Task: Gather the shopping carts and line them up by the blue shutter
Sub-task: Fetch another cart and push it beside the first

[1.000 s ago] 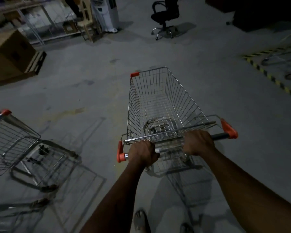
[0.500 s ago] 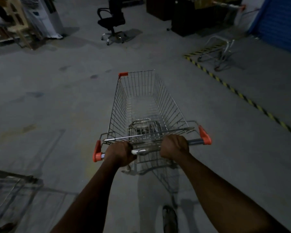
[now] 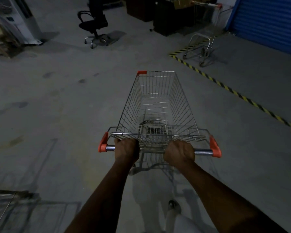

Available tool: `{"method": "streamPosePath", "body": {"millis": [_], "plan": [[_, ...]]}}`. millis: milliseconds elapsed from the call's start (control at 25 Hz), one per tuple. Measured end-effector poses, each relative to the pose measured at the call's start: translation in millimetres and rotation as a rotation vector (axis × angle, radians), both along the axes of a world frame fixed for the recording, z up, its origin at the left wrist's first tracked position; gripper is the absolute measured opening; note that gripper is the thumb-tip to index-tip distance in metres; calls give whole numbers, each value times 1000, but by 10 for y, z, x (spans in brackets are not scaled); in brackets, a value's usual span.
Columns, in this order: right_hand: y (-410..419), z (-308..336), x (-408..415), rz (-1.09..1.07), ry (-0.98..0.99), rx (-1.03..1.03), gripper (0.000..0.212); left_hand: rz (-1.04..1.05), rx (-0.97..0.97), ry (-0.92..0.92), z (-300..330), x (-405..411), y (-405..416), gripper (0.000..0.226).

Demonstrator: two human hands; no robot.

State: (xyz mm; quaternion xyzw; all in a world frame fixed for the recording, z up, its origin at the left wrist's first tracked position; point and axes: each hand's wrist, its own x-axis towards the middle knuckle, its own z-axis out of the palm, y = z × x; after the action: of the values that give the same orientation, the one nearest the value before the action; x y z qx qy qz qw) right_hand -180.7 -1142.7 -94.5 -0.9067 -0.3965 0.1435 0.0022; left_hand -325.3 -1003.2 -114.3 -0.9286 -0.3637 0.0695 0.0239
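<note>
Head view, dim light. At six o'clock I see both forearms reaching forward. My left hand (image 3: 127,149) and right hand (image 3: 179,153) each have fingers curled tight round the handle bar (image 3: 202,151) of a wire shopping cart (image 3: 158,105), which sits dead centre, empty, its nose toward twelve o'clock.

The blue shutter (image 3: 269,19) stands at one o'clock, well apart from the cart. Before it, also at one o'clock, a second cart (image 3: 203,39) is parked just past a yellow-and-black floor stripe (image 3: 233,91) that runs down toward three o'clock. An office chair (image 3: 94,22) stands at eleven o'clock, and dark furniture (image 3: 166,15) sits at twelve. A blurred wire frame, probably another cart (image 3: 10,207), lies at eight o'clock.

Risks, as I judge them: the cart points nearer the dark furniture than the shutter, so holding this heading could ram it. Swinging right too late or too hard could clip the parked cart and knock it out of line. The low light hides wheels and floor marks.
</note>
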Motion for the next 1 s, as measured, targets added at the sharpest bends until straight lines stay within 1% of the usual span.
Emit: {"method": "streamPosePath", "body": {"millis": [200, 320, 400, 480, 600, 640, 720, 800, 1000], "plan": [[257, -43, 71, -80, 11, 15, 12, -28, 7, 24, -45, 200, 385, 8], [534, -83, 217, -137, 64, 48, 12, -12, 45, 15, -70, 416, 681, 7], [763, -134, 383, -167, 111, 90, 16, 13, 38, 0, -62, 595, 913, 7], [1019, -221, 557, -170, 45, 129, 18, 17, 49, -28, -82, 817, 1190, 7], [1390, -301, 802, -106, -149, 206, 25, -1, 50, -19, -92, 1171, 1661, 9], [1520, -307, 903, -130, -147, 207, 22, -14, 50, -11, -101, 1298, 1816, 10], [1811, -285, 1157, -171, -102, 161, 8, -36, 50, 16, -85, 1605, 2149, 11], [2084, -184, 1425, -203, -71, 113, 15, -58, 38, 34, -45, 1922, 2443, 12], [2641, -140, 2133, -221, -52, 101, 15, -128, 48, 90, 7, 2697, 3032, 14]]}}
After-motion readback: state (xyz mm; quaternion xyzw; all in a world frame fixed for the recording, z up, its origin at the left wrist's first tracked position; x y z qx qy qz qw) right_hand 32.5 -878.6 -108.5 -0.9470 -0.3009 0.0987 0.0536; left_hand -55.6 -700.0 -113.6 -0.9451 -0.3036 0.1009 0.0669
